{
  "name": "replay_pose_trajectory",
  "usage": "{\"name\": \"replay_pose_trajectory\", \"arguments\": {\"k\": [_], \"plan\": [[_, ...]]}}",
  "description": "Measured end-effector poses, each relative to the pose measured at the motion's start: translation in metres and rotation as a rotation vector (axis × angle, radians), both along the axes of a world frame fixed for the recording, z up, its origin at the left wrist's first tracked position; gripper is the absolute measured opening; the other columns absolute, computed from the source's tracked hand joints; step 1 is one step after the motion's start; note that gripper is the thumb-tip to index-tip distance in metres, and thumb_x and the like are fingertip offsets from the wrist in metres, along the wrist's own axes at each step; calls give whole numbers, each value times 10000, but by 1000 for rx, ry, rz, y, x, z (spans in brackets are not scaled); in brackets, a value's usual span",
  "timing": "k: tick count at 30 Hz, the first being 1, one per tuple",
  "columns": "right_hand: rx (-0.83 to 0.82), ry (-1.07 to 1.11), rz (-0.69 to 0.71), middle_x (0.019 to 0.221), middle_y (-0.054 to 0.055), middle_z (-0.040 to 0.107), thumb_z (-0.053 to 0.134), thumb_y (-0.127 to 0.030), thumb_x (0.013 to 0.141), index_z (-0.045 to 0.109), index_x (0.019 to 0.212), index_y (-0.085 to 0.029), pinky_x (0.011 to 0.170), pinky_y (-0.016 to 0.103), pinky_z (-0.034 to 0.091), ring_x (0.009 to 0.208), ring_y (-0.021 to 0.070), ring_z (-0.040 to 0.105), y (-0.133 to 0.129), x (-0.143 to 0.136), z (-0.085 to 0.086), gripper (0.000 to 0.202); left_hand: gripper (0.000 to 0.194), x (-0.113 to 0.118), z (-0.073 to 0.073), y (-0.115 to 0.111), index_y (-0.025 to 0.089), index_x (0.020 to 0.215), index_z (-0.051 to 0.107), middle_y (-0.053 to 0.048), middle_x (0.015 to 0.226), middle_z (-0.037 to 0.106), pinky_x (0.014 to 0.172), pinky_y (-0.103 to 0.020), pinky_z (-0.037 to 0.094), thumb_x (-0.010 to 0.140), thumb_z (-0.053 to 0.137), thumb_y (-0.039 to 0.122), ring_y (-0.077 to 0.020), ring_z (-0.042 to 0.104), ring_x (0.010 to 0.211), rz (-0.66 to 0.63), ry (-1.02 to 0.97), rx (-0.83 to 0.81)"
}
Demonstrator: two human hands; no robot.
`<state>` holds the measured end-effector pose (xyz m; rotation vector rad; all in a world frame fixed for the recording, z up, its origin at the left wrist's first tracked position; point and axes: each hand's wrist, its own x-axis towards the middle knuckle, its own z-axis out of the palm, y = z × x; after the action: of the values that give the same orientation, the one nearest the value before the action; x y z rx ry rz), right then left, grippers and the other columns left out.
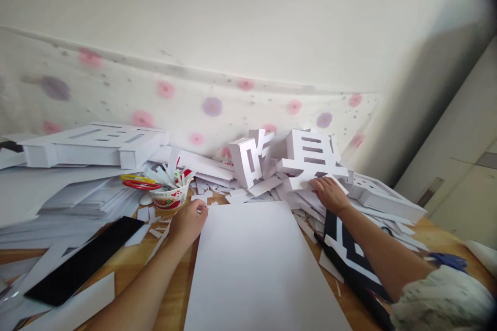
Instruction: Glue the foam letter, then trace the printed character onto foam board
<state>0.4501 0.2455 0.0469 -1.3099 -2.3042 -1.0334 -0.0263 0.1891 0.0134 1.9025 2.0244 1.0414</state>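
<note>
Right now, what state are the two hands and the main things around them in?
Left hand, curled at the sheet's far left corner; grip unclear.
Right hand, bent over a white paper piece; grip unclear.
Large white sheet, flat, blank where visible.
Paper bowl, upright, filled with white strips.
Black slab, lying flat.
Wooden table, partly covered.

Smooth, matt white card on the big sheet (252,269), and look at the worktop (174,295) below: grained wood with a soft sheen! The block-shaped characters (316,151) match that flat paper finish. Over to the tub (170,199), glossy and printed, beside slick plastic-looking rings (142,185). The black strip (85,261) is smooth, its material unclear; the sleeve (438,297) is soft, crinkled cloth.
</note>
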Motion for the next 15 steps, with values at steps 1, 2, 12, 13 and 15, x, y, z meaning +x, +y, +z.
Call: {"name": "replay_pose_trajectory", "arguments": {"k": [1,2,12,13,15], "plan": [[15,-3,15,1023,134,680,532,-132,857,602,1071,-113,845,377,402,899,249,574,-6,-1,6,226,163,-1,-2,0,230,863,626,-22,939,701,714,-294,418,784,502,303,-216,626,853,-4,-30,22],[32,-3,26,1031,138,678,533,-148,865,601,1079,-109,847,379,406,908,252,573,-12,-3,12,227,169,-2,-4,-1,228,871,625,-24,933,700,717,-299,425,778,508,307,-215,626,830,-6,-64,44],[76,18,307,998,98,680,496,-120,893,581,1119,-157,924,445,423,919,223,601,-115,-22,26,244,408,53,30,72,160,1217,504,-90,1185,593,831,-380,517,843,621,271,-204,612,973,-116,-424,174],[62,21,331,993,94,679,497,-117,890,581,1119,-161,925,449,427,915,222,603,-124,-23,24,249,398,66,37,87,164,1228,505,-96,1212,571,836,-408,519,871,605,306,-215,603,997,-111,-448,168],[43,33,365,984,89,678,492,-114,888,581,1115,-166,925,455,432,904,217,607,-143,-26,22,250,383,91,49,116,168,1227,516,-96,1217,562,833,-424,525,891,587,338,-221,598,1007,-102,-492,144]]}}
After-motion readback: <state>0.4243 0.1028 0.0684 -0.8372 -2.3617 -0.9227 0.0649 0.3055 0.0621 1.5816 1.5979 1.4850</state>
